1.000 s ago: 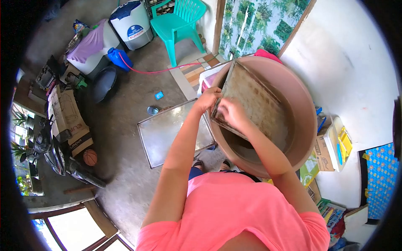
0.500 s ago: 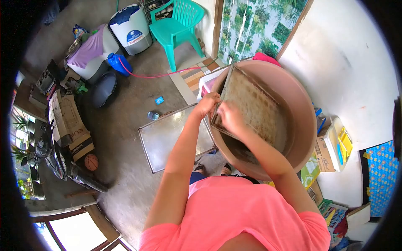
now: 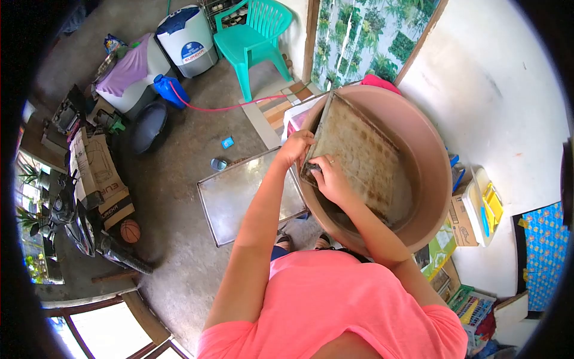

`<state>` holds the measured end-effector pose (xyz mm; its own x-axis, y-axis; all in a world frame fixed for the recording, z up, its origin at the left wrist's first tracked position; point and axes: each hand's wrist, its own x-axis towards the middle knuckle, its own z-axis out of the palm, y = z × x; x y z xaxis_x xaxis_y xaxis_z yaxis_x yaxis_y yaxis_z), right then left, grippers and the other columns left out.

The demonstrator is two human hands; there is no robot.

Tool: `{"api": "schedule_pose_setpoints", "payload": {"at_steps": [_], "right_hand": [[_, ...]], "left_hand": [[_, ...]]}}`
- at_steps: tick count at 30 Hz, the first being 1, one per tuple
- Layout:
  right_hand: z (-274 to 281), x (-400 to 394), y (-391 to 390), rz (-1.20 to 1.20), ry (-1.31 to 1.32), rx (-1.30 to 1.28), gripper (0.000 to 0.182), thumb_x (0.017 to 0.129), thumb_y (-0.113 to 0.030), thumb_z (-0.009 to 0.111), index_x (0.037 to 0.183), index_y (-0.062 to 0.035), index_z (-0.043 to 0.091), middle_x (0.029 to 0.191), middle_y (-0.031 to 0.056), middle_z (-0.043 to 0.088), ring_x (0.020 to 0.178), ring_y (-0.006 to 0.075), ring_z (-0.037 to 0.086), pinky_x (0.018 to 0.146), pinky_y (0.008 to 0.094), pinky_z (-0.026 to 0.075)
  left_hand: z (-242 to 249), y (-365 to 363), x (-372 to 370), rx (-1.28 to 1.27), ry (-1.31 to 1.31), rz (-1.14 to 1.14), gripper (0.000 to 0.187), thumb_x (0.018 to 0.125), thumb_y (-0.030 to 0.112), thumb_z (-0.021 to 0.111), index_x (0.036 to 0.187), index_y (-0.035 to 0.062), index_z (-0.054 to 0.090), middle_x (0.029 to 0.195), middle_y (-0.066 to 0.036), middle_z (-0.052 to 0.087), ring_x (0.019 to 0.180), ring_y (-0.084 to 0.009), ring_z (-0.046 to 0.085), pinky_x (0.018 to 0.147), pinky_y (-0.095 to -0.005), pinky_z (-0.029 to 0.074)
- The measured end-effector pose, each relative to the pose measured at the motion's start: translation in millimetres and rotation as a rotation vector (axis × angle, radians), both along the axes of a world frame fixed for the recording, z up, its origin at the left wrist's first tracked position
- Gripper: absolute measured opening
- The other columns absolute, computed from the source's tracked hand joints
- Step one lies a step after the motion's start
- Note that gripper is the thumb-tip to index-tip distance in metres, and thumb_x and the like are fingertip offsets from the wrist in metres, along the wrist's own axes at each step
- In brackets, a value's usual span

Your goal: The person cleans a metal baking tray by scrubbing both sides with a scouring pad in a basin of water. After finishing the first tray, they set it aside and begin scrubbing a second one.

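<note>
A stained, rusty baking tray (image 3: 365,146) leans inside a large brown plastic basin (image 3: 435,161) with murky water at its bottom. My left hand (image 3: 295,148) is closed on the tray's left edge, near the basin's rim. Against the tray's lower left corner, my right hand (image 3: 332,180) presses a small dark scrubbing pad (image 3: 313,168), mostly covered by the fingers. Left of the basin lies a second, shinier metal tray (image 3: 248,194), low by my feet.
A green plastic chair (image 3: 248,42) and a white washing machine (image 3: 186,45) stand at the back. A pink hose (image 3: 227,110) crosses the floor from a blue jug (image 3: 171,90). A motorcycle (image 3: 84,230), flattened cardboard (image 3: 101,173) and a basketball (image 3: 130,231) are at the left.
My right hand, blurred before, has moved slightly down toward the tray's lower left corner, and the dark pad now shows. My left hand keeps its hold on the edge.
</note>
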<state>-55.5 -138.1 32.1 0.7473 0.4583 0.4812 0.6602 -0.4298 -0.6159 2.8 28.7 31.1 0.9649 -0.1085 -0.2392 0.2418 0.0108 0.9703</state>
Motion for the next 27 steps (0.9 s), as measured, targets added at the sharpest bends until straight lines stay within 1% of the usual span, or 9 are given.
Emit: {"api": "schedule_pose_setpoints", "payload": {"at_steps": [5, 8, 11, 16, 19, 21, 24, 25, 27], "right_hand": [[5.9, -17.1, 9.7, 0.080, 0.023, 0.011, 0.017, 0.076, 0.003, 0.063, 0.091, -0.0028, 0.058, 0.085, 0.0163, 0.054, 0.083, 0.0386, 0.056, 0.070, 0.0426, 0.045], [-16.4, -19.2, -27.0, 0.036, 0.147, -0.119, 0.018, 0.074, 0.002, 0.062, 0.089, -0.0048, 0.056, 0.089, 0.0164, 0.055, 0.089, 0.0380, 0.055, 0.075, 0.0450, 0.045], [-18.4, -15.5, -40.4, 0.044, 0.149, -0.134, 0.019, 0.073, 0.002, 0.063, 0.089, -0.0038, 0.056, 0.089, 0.0168, 0.055, 0.088, 0.0388, 0.055, 0.075, 0.0453, 0.045], [0.8, -19.1, -2.4, 0.032, 0.097, -0.062, 0.017, 0.075, 0.000, 0.063, 0.089, -0.0035, 0.055, 0.091, 0.0172, 0.056, 0.088, 0.0396, 0.055, 0.076, 0.0452, 0.045], [-28.2, -24.0, -46.8, -0.028, 0.159, -0.129, 0.019, 0.076, -0.002, 0.063, 0.094, -0.0058, 0.058, 0.097, 0.0184, 0.057, 0.093, 0.0396, 0.055, 0.079, 0.0457, 0.045], [-44.0, -22.9, -88.6, -0.143, 0.313, -0.247, 0.019, 0.078, -0.005, 0.064, 0.097, -0.0058, 0.060, 0.100, 0.0188, 0.057, 0.098, 0.0387, 0.055, 0.080, 0.0461, 0.045], [-22.1, -16.3, -107.6, -0.169, 0.467, -0.254, 0.020, 0.081, -0.011, 0.066, 0.099, -0.0058, 0.061, 0.100, 0.0190, 0.059, 0.098, 0.0382, 0.055, 0.081, 0.0445, 0.045], [-17.9, -15.2, -101.9, -0.175, 0.403, -0.208, 0.022, 0.083, -0.017, 0.067, 0.101, -0.0055, 0.060, 0.098, 0.0183, 0.061, 0.095, 0.0358, 0.058, 0.080, 0.0418, 0.046], [-17.7, -8.3, -82.0, -0.110, 0.605, -0.008, 0.024, 0.083, -0.019, 0.067, 0.102, -0.0058, 0.060, 0.095, 0.0172, 0.061, 0.093, 0.0342, 0.059, 0.079, 0.0409, 0.046]], "left_hand": [[1.4, -2.3, -1.9, 0.016, 0.015, -0.008, 0.020, 0.084, 0.013, 0.057, 0.098, -0.0016, 0.056, 0.056, -0.006, 0.051, 0.034, -0.0164, 0.046, 0.036, -0.0318, 0.037], [2.9, -0.8, -1.5, -0.005, 0.035, -0.019, 0.019, 0.084, 0.013, 0.057, 0.097, -0.0010, 0.056, 0.056, -0.005, 0.051, 0.035, -0.0159, 0.047, 0.036, -0.0305, 0.037], [1.4, -1.3, 1.1, -0.001, 0.007, -0.042, 0.019, 0.084, 0.013, 0.057, 0.096, -0.0006, 0.057, 0.057, -0.005, 0.051, 0.035, -0.0154, 0.046, 0.035, -0.0289, 0.036], [-3.6, -1.7, 1.0, -0.006, 0.009, -0.031, 0.020, 0.085, 0.015, 0.057, 0.097, -0.0014, 0.057, 0.057, -0.006, 0.052, 0.036, -0.0157, 0.046, 0.035, -0.0283, 0.036], [-1.6, 0.7, 2.9, 0.002, 0.032, -0.037, 0.023, 0.085, 0.015, 0.057, 0.100, -0.0025, 0.057, 0.058, -0.006, 0.052, 0.036, -0.0163, 0.047, 0.035, -0.0283, 0.036], [-2.1, -1.1, 3.0, 0.001, 0.030, -0.034, 0.024, 0.085, 0.015, 0.057, 0.102, -0.0031, 0.057, 0.058, -0.006, 0.052, 0.036, -0.0167, 0.047, 0.035, -0.0284, 0.037], [-0.3, -1.9, 0.7, -0.001, 0.016, -0.012, 0.024, 0.085, 0.014, 0.057, 0.102, -0.0036, 0.057, 0.058, -0.006, 0.052, 0.036, -0.0171, 0.047, 0.036, -0.0286, 0.036], [2.3, -2.6, -0.5, 0.001, 0.020, -0.004, 0.024, 0.085, 0.013, 0.057, 0.102, -0.0037, 0.057, 0.058, -0.006, 0.052, 0.035, -0.0171, 0.047, 0.036, -0.0286, 0.036], [2.9, -3.4, -0.6, -0.003, 0.022, 0.012, 0.022, 0.085, 0.013, 0.057, 0.100, -0.0034, 0.057, 0.057, -0.006, 0.052, 0.035, -0.0169, 0.046, 0.036, -0.0285, 0.036]]}}
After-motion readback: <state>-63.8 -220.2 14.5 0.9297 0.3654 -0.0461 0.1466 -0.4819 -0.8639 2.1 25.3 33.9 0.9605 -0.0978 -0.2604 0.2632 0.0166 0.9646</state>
